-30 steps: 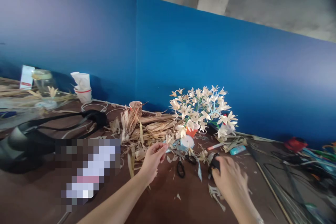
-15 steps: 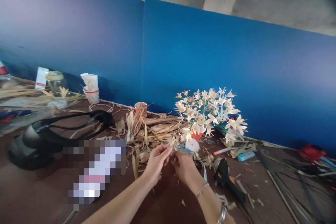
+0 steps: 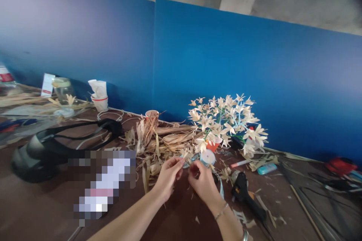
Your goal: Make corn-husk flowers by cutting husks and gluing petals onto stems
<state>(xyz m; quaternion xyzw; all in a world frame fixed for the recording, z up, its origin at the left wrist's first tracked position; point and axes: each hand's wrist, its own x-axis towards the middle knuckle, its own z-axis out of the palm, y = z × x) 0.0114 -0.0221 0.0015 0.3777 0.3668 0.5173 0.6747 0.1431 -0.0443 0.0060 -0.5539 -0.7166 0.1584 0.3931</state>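
Observation:
Between finger and thumb, my left hand (image 3: 171,175) pinches a small pale husk flower (image 3: 186,153), its petals pointing up. My right hand (image 3: 201,180) is just to the right, its fingers curled and thumb and forefinger pressed together near the flower's base; what they hold is too small to make out. Behind the hands stands a bunch of cream husk flowers (image 3: 226,118) on green and light blue stems, in an orange cup (image 3: 213,145). A roll of pale ribbon (image 3: 207,157) lies beyond my right hand.
Dried husks (image 3: 175,139) are heaped behind the hands. A black glue gun (image 3: 247,197) and a turquoise packet (image 3: 267,169) lie right. At left are a black headset (image 3: 36,154), a blurred-out device (image 3: 107,184) and white cups (image 3: 100,101). A blue panel (image 3: 226,56) stands behind.
My right hand has shifted slightly up and right, its fingers now more curled and raised. My left hand stays nearly in place with the flower.

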